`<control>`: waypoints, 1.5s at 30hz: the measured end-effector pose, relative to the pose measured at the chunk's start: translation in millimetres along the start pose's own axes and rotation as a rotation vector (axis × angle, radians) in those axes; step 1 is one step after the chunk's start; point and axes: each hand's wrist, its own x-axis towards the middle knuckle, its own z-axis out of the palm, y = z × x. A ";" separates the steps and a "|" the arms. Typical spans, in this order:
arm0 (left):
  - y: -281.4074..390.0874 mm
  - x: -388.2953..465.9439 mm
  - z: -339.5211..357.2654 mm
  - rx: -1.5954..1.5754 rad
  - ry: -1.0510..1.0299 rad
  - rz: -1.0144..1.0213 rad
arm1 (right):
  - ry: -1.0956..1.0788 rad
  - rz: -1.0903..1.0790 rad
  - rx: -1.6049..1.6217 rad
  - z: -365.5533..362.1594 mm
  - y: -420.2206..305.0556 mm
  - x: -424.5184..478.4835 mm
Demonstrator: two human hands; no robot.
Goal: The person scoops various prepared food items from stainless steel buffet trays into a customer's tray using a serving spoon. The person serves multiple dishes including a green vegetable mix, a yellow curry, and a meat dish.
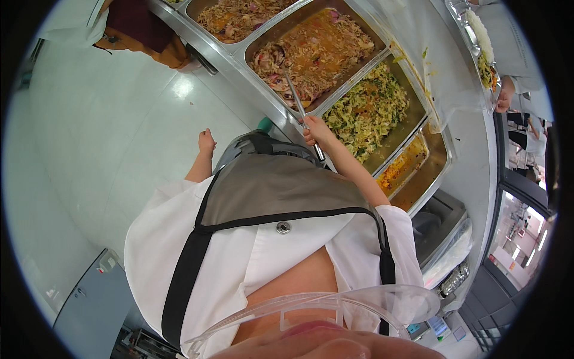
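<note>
My right hand (pixel 318 131) grips the metal handle of a serving utensil (pixel 295 93), likely a ladle or spoon. Its far end sits in a steel pan of shredded, saucy food (pixel 320 49) with purple onion-like pieces; the head is partly sunk in the food. Just under my right forearm is a pan of chopped green cabbage-like vegetables (pixel 370 110). My left hand (pixel 206 142) hangs over the floor at my side, fingers curled, and nothing shows in it.
Another food pan (pixel 244 18) adjoins at the top. A steel pan with orange-yellow remains (pixel 406 166) stands lower right, near a grey bin (pixel 437 224). Across the counter, a person's hand (pixel 505 94) holds a foil tray (pixel 486 67) with rice. Another person (pixel 143 31) stands at upper left.
</note>
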 end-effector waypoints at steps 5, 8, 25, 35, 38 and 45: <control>-13.7 -3.1 -11.9 0.011 0.028 -0.041 | -0.308 0.112 0.402 -22.5 4.5 -2.8; -25.0 -2.0 -19.7 0.021 0.051 -0.068 | -0.431 0.103 0.664 -31.7 13.9 -14.5; -5.8 8.2 23.9 -0.071 -0.078 0.040 | -0.646 -0.172 1.039 -54.6 -51.7 -208.5; 16.2 1.2 47.0 0.103 -0.115 0.086 | -0.555 -0.762 0.905 -84.8 -128.2 -331.0; 16.3 1.1 51.4 0.097 -0.121 0.074 | -0.193 -0.825 0.688 -115.2 -146.2 -326.1; -19.7 25.1 51.5 0.051 -0.102 0.082 | 1.240 -0.886 -0.460 -162.3 -148.0 -266.9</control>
